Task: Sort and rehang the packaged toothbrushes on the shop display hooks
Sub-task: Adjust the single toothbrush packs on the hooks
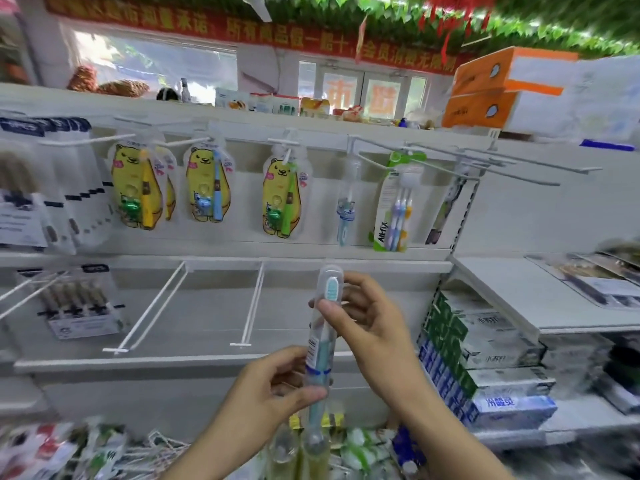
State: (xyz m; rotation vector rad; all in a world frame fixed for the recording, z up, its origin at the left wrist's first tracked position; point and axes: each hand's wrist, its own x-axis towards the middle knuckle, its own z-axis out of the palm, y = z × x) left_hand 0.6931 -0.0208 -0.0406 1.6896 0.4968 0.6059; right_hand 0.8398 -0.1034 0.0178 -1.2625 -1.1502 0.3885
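Mid-sort: clear-cased toothbrush (pixel 323 336) pinched upright by left hand (pixel 273 389) and right hand (pixel 367 317), below matching hung brush (pixel 346 206); next, threading onto that hook.

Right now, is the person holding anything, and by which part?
Yes: a toothbrush in a clear tube. The left hand grips its lower part; the right hand pinches it just below the brush head.
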